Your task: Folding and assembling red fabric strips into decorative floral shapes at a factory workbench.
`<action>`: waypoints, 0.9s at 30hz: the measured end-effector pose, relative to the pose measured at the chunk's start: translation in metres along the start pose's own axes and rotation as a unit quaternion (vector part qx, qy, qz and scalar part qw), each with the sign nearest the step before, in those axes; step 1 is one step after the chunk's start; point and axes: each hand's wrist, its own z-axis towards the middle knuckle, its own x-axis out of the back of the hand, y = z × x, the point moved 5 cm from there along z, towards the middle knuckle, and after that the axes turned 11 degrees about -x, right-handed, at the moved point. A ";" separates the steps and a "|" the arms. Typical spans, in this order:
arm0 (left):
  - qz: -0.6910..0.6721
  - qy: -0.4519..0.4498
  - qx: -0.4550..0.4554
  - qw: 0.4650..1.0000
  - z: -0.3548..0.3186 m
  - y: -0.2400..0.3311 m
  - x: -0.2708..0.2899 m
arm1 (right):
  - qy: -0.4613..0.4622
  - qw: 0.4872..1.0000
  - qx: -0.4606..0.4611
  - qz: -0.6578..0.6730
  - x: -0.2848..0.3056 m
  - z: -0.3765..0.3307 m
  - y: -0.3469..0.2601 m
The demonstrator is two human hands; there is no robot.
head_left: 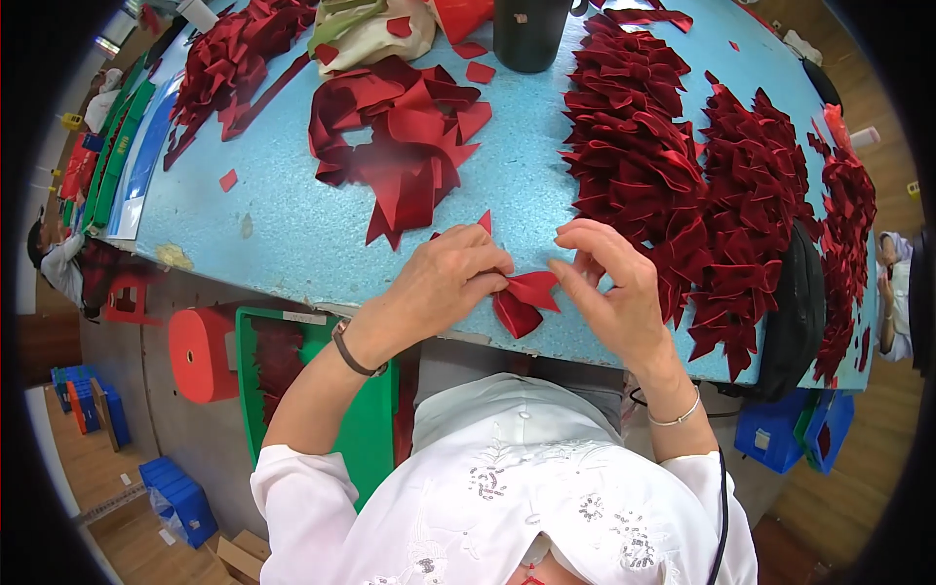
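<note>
Near the front edge of the blue table [283, 234], my left hand [448, 278] pinches a dark red ribbon bow [522, 302] between thumb and fingers. One ribbon tip sticks up behind those fingers. Just right of the bow is my right hand [614, 288], its thumb and fingers apart and curved, with nothing visible between them. The thumb is close to the bow's right tip; whether they touch I cannot tell. Beyond my hands lies a loose heap of cut red ribbon pieces [400, 136]. Long rows of finished-looking red bows [634, 127] cover the table to the right.
A black cup [529, 34] and a pale cloth bag [375, 39] stand at the back. More ribbon [239, 58] is piled far left. A black bag [792, 322] rests at the right edge. Below are a green crate [327, 429] and a red roll [203, 356]. Other people [63, 258] sit around.
</note>
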 end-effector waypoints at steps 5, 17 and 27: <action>0.002 0.006 -0.019 1.000 -0.001 -0.005 0.000 | -0.036 0.984 0.067 -0.160 -0.010 0.006 0.000; 0.094 -0.061 -0.119 0.986 -0.004 0.000 -0.007 | -0.066 0.965 0.061 -0.245 -0.031 0.009 0.021; 0.119 -0.081 -0.137 0.980 -0.004 0.005 -0.008 | 0.037 0.949 -0.029 -0.311 -0.013 0.010 0.024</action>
